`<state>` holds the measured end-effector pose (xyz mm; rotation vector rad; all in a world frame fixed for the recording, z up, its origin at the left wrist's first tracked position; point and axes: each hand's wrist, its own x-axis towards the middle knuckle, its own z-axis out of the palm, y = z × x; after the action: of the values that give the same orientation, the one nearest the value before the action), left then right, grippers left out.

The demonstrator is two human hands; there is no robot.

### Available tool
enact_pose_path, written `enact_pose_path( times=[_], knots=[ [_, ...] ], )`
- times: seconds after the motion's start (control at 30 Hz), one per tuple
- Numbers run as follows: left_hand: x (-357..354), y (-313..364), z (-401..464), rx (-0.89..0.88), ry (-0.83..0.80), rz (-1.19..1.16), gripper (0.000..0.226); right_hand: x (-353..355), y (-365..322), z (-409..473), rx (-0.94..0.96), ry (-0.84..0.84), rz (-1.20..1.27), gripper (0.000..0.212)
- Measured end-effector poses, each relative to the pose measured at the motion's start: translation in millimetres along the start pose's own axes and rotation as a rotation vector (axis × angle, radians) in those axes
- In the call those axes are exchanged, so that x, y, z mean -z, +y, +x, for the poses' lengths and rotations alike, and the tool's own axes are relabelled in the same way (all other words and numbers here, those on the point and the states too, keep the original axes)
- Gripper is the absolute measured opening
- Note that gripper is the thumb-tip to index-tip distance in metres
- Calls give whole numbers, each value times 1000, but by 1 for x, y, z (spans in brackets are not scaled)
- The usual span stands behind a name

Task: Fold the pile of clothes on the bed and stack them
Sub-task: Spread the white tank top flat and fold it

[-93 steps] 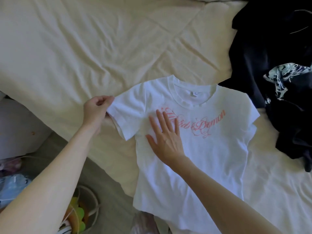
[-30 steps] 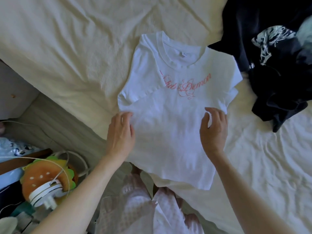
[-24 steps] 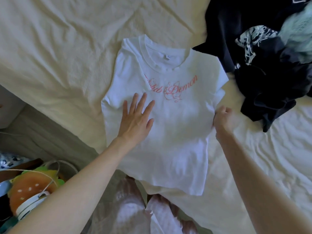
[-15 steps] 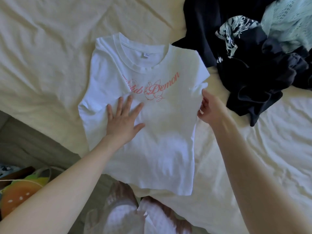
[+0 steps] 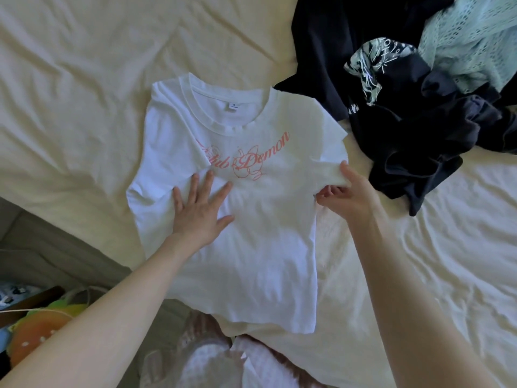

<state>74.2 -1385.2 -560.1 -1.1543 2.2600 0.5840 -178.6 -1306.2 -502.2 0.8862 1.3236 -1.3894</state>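
Off to the left of the grip, down past the bed's edge, an orange and yellow-green soft toy (image 5: 33, 334) sits on the floor with a thin cord looped over it. Up on the cream bed sheet (image 5: 84, 79) a white T-shirt (image 5: 251, 261) lies face up, collar away from the person, pink script across the chest. Its left sleeve is already turned in over the front, so that side runs as a straight folded edge.

On the shirt, left of the grip, the left hand (image 5: 200, 211) lies flat, fingers spread and straight, pressing the cloth down just below the lettering. It holds nothing.

At the shirt's right side the right hand (image 5: 349, 191) has the grip: thumb above and curled fingers beneath pinch the cloth at the sleeve and armpit seam, lifting that bit slightly off the sheet. Small creases run from the pinch toward the chest.

Near the grip, just beyond it and to its right, a heap of dark clothes (image 5: 419, 135) lies rumpled, touching the shirt's right shoulder. A black-and-pale patterned piece (image 5: 372, 65) shows in the heap, and farther right a pale green lacy garment (image 5: 470, 43) lies on top.
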Motion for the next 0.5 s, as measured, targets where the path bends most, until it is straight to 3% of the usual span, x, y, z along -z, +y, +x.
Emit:
enact_pose_path(
  times=[0.07,0.17,0.23,0.3,0.37,0.5],
  knots=[
    [2,0,0,-1,-12,-15,68,-8,6,-5,216,92,-119,7],
    [10,1,0,7,73,-198,53,-18,36,-17,1043,183,-660,14],
    [18,2,1,30,232,-451,41,-12,61,-18,1487,66,-1104,16],
    [30,3,3,90,363,-709,33,-3,78,-11,1546,-75,-1543,16],
    [44,6,7,165,409,-859,30,7,89,-5,1366,-185,-1801,22],
    [71,22,38,144,365,-987,32,19,85,-1,1293,-37,-1674,32]
  ],
)
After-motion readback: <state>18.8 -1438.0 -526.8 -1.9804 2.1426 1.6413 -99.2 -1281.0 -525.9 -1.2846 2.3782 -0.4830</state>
